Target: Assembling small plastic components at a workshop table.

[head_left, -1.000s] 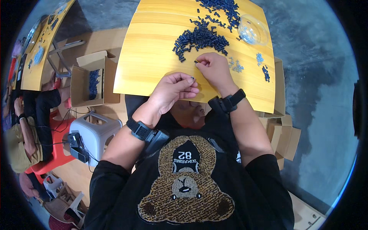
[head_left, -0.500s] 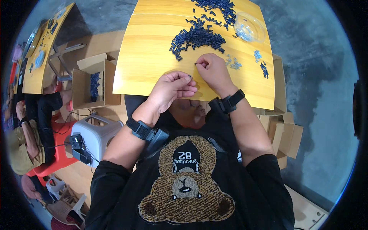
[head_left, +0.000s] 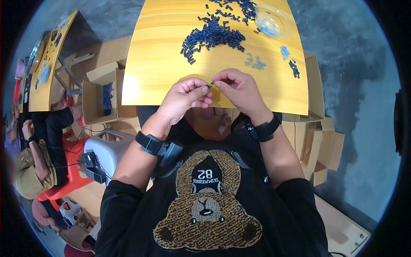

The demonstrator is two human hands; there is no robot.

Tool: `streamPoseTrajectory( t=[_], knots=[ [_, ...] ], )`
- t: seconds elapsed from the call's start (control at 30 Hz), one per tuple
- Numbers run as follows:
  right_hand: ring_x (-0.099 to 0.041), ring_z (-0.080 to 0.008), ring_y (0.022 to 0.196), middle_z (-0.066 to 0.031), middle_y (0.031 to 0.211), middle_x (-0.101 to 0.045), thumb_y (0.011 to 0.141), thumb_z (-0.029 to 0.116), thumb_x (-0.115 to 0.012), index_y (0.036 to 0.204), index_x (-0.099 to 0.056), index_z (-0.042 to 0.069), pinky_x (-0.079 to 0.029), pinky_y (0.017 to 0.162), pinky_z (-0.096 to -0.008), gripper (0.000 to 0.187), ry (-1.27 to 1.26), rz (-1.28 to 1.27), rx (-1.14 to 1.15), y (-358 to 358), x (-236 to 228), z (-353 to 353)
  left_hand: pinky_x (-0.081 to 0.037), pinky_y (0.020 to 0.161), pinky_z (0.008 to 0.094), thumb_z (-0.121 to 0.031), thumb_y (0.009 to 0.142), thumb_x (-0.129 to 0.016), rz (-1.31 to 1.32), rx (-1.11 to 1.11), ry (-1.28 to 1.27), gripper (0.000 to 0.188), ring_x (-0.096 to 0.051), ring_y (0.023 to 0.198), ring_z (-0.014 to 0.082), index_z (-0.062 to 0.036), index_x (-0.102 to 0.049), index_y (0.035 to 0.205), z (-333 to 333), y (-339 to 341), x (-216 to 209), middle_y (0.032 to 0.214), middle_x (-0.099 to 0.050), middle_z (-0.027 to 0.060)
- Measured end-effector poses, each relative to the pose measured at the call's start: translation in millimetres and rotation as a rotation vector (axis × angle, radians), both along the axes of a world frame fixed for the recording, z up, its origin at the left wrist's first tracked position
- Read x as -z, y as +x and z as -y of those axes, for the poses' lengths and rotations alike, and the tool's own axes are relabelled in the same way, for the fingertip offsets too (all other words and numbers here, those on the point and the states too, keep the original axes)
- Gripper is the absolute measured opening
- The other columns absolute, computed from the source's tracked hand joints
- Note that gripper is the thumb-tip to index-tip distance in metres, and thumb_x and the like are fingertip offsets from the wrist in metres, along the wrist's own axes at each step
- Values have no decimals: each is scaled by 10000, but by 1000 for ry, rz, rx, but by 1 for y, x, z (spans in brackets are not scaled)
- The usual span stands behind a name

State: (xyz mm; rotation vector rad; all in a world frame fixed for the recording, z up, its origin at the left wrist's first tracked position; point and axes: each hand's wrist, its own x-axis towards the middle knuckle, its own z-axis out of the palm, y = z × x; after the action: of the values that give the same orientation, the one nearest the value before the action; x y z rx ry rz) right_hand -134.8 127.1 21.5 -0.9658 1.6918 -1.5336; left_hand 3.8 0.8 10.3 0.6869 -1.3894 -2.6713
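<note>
Over the table's near edge, my left hand [head_left: 185,97] pinches a small dark cylindrical piece [head_left: 208,86] between thumb and forefinger. Close beside it, my right hand [head_left: 240,91] is closed in a pinch, with a tiny dark bit [head_left: 212,83] at its fingertips. The two pieces are nearly tip to tip; whether they touch I cannot tell. Beyond my hands lies a heap of small dark-blue cylindrical pieces [head_left: 213,36]. Several small clear pieces [head_left: 257,63] are scattered to the right of that heap.
On the yellow table [head_left: 150,55] stands a round clear container [head_left: 274,17] of small pale parts. Another dark heap [head_left: 244,9] lies far back. Cardboard boxes [head_left: 319,85] flank the right side; an open carton [head_left: 96,103] and grey stool [head_left: 109,150] are left. A person [head_left: 36,167] sits far left.
My right hand has come nearer and slightly left, bringing its fingertips up to those of my left hand. The left hand keeps its pinch. The whole view has shifted a little.
</note>
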Motion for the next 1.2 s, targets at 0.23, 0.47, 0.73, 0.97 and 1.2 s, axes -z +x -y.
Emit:
streamPoseTrajectory(
  t=[0.23,0.47,0.73,0.97,1.2],
  knots=[
    [-574,-197,703,-96,774,-593,769,47,-603,823,-605,-5,-453,637,-282,75,-4,-206,49,6,-6,-7,-508,650,224,-121,895,-544,36,15,-135,150,-612,744,120,-24,-562,1007,-7,-2,-8,867,-616,62],
    [-572,-233,688,-113,750,-579,763,46,-596,808,-606,-1,-454,624,-303,66,16,-304,28,11,-23,-14,-491,652,220,-143,885,-567,34,33,-222,152,-600,726,99,-34,-576,990,-13,1,-13,847,-623,37],
    [-575,-298,710,-142,731,-582,752,83,-567,773,-601,7,-462,628,-354,87,-2,-537,-71,12,-34,-21,-488,652,218,-140,883,-569,46,13,-290,148,-595,715,92,-25,-588,973,-25,8,-20,836,-632,41],
    [-577,-305,672,-144,709,-585,731,85,-559,742,-610,7,-466,611,-364,93,4,-621,-141,11,-38,-23,-469,629,202,-120,888,-558,2,-61,-377,143,-562,670,71,-4,-588,968,-39,16,-18,799,-628,33],
    [-578,-309,632,-155,694,-586,724,71,-544,723,-616,4,-473,594,-366,98,-57,-579,-162,17,-38,-27,-473,624,193,-68,881,-552,-29,-108,-423,110,-563,667,69,20,-586,937,-52,19,-21,778,-618,35]
  ],
)
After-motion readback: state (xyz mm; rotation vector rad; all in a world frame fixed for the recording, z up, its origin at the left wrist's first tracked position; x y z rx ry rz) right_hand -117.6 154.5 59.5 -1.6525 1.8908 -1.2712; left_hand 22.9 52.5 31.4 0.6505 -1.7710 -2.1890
